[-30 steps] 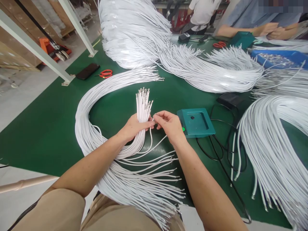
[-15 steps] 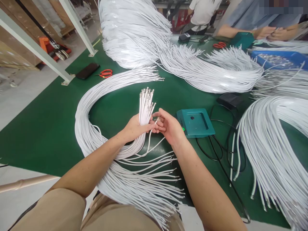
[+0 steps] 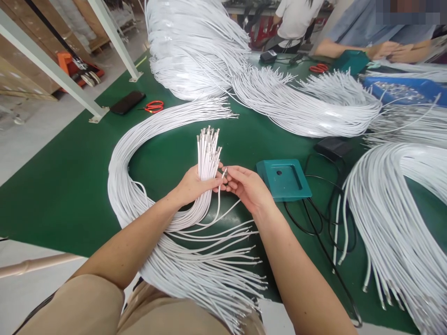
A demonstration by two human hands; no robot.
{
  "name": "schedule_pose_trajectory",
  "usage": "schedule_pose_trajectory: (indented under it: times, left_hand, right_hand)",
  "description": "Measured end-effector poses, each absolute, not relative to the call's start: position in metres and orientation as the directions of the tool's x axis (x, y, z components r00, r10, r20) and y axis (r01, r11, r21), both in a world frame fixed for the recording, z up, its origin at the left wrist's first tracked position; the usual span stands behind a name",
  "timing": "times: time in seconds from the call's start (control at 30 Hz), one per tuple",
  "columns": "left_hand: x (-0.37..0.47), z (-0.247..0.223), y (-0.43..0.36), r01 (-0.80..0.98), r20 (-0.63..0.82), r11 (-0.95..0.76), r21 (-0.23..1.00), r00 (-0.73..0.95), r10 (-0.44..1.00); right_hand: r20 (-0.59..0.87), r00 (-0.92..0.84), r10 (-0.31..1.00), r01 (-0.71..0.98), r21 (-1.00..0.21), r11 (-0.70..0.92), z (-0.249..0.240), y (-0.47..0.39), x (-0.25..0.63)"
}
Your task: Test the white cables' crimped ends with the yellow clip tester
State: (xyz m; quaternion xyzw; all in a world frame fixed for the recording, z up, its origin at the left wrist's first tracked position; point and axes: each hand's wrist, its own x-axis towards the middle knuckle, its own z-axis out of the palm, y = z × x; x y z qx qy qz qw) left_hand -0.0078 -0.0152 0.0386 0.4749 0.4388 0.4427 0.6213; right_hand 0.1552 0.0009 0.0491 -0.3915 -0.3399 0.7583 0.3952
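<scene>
My left hand (image 3: 194,186) is wrapped round an upright bunch of white cables (image 3: 208,158) with small metal ends at the top. Its thumb also presses a single white cable (image 3: 220,200) that stands apart from the bunch. At the metal tip of that cable, my right hand (image 3: 248,185) pinches with thumb and fingers. From the left hand the bunch curves down and joins a large loop of white cables (image 3: 120,163). More loose cable ends (image 3: 226,274) fan out below my forearms.
A teal square device (image 3: 283,179) with black leads sits right of my hands. Red-handled scissors (image 3: 154,107) and a black phone (image 3: 127,102) lie at left. Cable heaps (image 3: 195,46) stand behind, another (image 3: 391,204) lies at right. Across the table a person works by a blue tray (image 3: 433,88).
My right hand has turned and closed its thumb and fingers at the single cable's tip. The bunch in my left hand has shifted slightly left.
</scene>
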Motion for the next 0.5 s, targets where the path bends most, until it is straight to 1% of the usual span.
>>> schedule_pose_trajectory:
  times: [0.07,0.13,0.17,0.2,0.23,0.27,0.3,0.33,0.37,0.4,0.43,0.5]
  left_hand:
    - [-0.008,0.039,-0.015,-0.129,-0.134,0.164,0.978,0.214,0.968]
    - [-0.008,0.039,-0.014,-0.13,-0.17,0.2,0.971,0.21,0.963]
    - [-0.008,0.038,-0.013,-0.133,-0.195,0.226,0.965,0.212,0.958]
    - [-0.008,0.038,-0.012,-0.139,-0.22,0.253,0.958,0.215,0.951]
    - [-0.008,0.037,-0.011,-0.145,-0.241,0.276,0.95,0.22,0.945]
    - [-0.009,0.036,-0.01,-0.151,-0.257,0.294,0.944,0.224,0.94]
    - [-0.009,0.036,-0.01,-0.155,-0.266,0.305,0.94,0.227,0.937]
    - [-0.009,0.035,-0.009,-0.159,-0.271,0.31,0.937,0.227,0.935]
    - [-0.009,0.034,-0.008,-0.161,-0.274,0.313,0.936,0.223,0.935]
    - [-0.009,0.034,-0.007,-0.163,-0.281,0.318,0.934,0.216,0.935]
    - [-0.009,0.033,-0.007,-0.164,-0.292,0.327,0.931,0.206,0.934]
    - [-0.01,0.033,-0.006,-0.158,-0.319,0.349,0.924,0.188,0.929]
  right_hand:
    - [-0.284,-0.26,0.923,-0.233,-0.909,-0.345,0.048,0.0,0.153]
    - [-0.196,-0.162,0.967,-0.05,-0.977,-0.207,0.046,-0.001,0.151]
    - [-0.131,-0.131,0.983,0.072,-0.99,-0.123,0.044,-0.002,0.15]
    - [-0.045,-0.111,0.993,0.207,-0.978,-0.021,0.043,-0.002,0.15]
    - [0.061,-0.11,0.992,0.352,-0.931,0.096,0.041,-0.003,0.149]
    - [0.177,-0.135,0.975,0.495,-0.84,0.221,0.041,-0.004,0.149]
    - [0.284,-0.194,0.939,0.619,-0.707,0.342,0.04,-0.005,0.149]
    - [0.36,-0.275,0.891,0.707,-0.552,0.441,0.041,-0.005,0.15]
    - [0.398,-0.364,0.842,0.757,-0.401,0.516,0.042,-0.005,0.151]
    - [0.404,-0.44,0.802,0.778,-0.275,0.565,0.043,-0.005,0.153]
    - [0.395,-0.489,0.778,0.788,-0.184,0.588,0.045,-0.004,0.156]
    - [0.37,-0.509,0.777,0.813,-0.089,0.575,0.048,-0.001,0.164]
